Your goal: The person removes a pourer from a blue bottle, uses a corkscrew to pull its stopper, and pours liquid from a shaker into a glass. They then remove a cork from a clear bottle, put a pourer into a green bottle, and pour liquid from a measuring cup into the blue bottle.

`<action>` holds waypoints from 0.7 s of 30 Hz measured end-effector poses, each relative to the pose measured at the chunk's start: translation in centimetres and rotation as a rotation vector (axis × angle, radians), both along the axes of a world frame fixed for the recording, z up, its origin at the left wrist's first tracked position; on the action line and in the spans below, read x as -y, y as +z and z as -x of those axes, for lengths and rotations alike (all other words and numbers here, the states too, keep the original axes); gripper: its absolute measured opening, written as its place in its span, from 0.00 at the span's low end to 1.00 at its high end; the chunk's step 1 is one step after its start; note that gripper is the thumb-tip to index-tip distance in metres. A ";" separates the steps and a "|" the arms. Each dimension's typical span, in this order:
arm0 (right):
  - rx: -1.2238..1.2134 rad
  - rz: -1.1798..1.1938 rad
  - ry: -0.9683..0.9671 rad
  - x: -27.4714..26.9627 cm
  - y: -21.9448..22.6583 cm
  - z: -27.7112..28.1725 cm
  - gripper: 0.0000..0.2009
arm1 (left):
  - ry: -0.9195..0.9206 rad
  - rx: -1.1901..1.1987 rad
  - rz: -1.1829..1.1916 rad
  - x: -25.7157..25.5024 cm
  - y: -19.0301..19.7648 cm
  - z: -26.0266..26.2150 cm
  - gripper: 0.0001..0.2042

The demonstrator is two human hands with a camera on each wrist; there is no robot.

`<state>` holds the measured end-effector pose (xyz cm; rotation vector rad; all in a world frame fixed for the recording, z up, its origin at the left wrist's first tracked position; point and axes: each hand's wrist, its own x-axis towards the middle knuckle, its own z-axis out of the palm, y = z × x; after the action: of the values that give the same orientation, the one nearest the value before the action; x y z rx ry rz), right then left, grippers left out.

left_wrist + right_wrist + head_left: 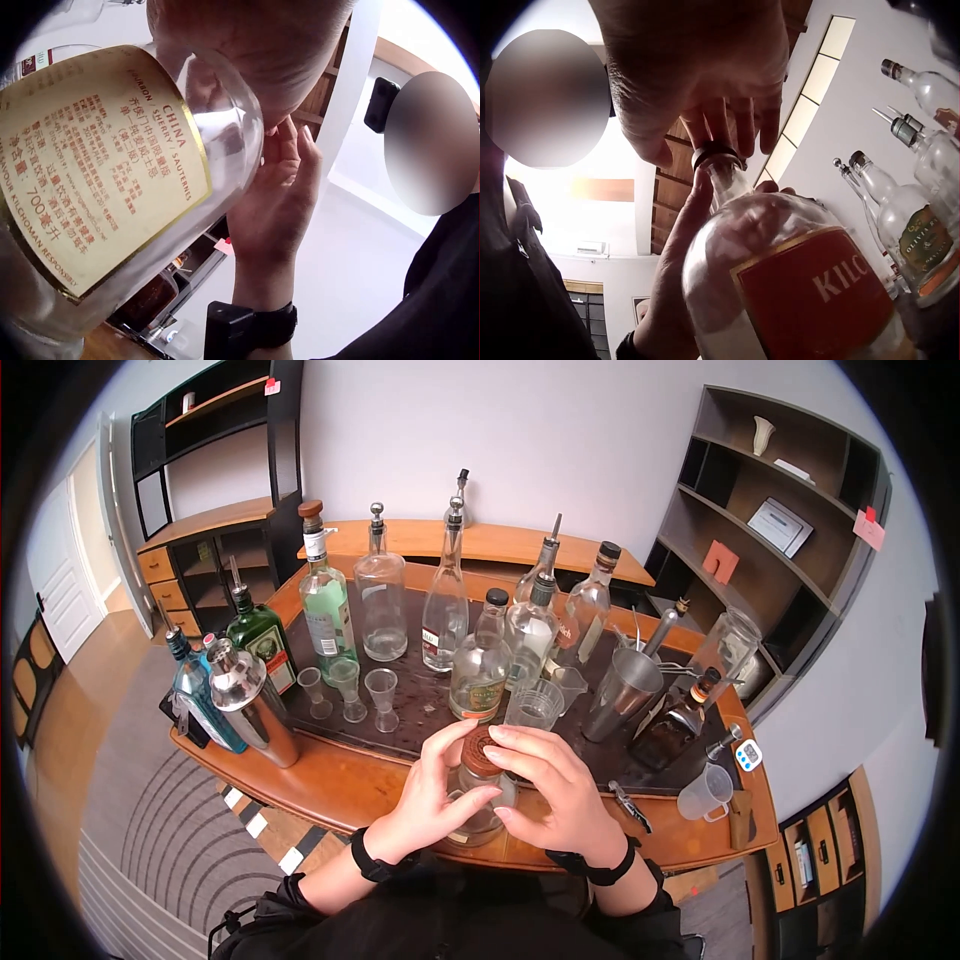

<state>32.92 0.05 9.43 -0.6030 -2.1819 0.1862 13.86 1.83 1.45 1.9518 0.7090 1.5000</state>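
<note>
Because it is glass, the bottle [802, 296], upright at the table's [320, 792] near edge between loosely spread left [432, 795] and right [560, 790] hands, should prove stiff, slippery and breakable, best held round its neck [724, 178].

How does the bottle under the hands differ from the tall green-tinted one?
- The bottle under the hands is squat and round-shouldered; the tall green-tinted bottle is slimmer.
- Glass looks clear on the squat bottle, greenish on the tall one.
- Left hand and right hand are cupped about the squat bottle's top; the tall bottle is untouched.
Shared: brown tops.
</note>
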 end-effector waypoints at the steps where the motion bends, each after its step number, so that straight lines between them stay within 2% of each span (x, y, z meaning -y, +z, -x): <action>1: 0.002 0.001 0.002 -0.1 0.1 0.0 0.27 | -0.003 0.030 0.002 0.0 -0.5 -0.1 0.37; 3: -0.003 -0.017 0.013 -0.3 0.2 0.1 0.26 | 0.001 0.063 0.006 0.0 -0.6 -0.1 0.37; 5: 0.006 -0.016 0.015 -0.4 0.2 0.3 0.26 | -0.030 0.070 -0.097 -0.1 0.0 -0.1 0.36; 16: -0.048 0.033 0.053 -0.7 -0.8 -0.1 0.26 | -0.057 0.062 -0.111 -0.2 0.2 0.0 0.33; 19: -0.134 0.188 0.039 -1.0 -1.4 -1.5 0.29 | -0.092 0.082 -0.069 -0.6 -0.9 0.0 0.34; 21: -0.239 0.321 -0.011 -1.5 -2.5 -2.3 0.27 | -0.131 0.103 -0.020 -0.4 -0.8 0.2 0.35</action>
<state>35.22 1.59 6.91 -0.7299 -1.9299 0.5805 13.68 2.25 0.65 1.8815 0.5138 1.5201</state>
